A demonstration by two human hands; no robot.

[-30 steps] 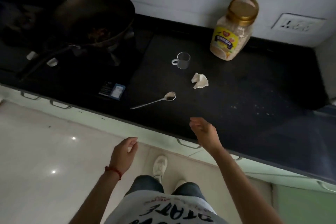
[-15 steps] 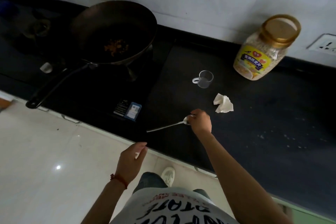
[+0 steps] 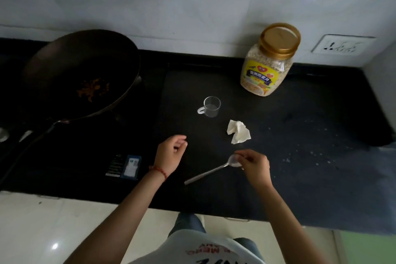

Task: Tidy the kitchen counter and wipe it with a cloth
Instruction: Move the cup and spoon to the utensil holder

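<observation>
The right hand (image 3: 254,166) pinches the bowl end of a slim metal spoon (image 3: 211,172), whose straight handle slants down-left over the black, finely speckled counter (image 3: 310,178); the bowl is partly covered by the fingertips, so whether the handle tip touches the counter cannot be told. The left hand (image 3: 170,155), a red cord at its wrist, hovers just left of the spoon with fingers loosely curled, holding nothing. Beyond the spoon lies a crumpled white tissue (image 3: 237,134), soft and creased, and past that a small clear glass cup (image 3: 211,106) with a loop handle stands upright. Against the white wall stands a clear plastic jar (image 3: 269,64) of pale flakes, with a gold ribbed lid and a yellow label whose print is too small to read. Pale crumbs dot the counter to the right. At left a dark round wok (image 3: 81,75) holds brownish scraps; its long handle runs off the left edge. A small blue-and-white label (image 3: 131,166) lies near the counter's front edge, blurred.
</observation>
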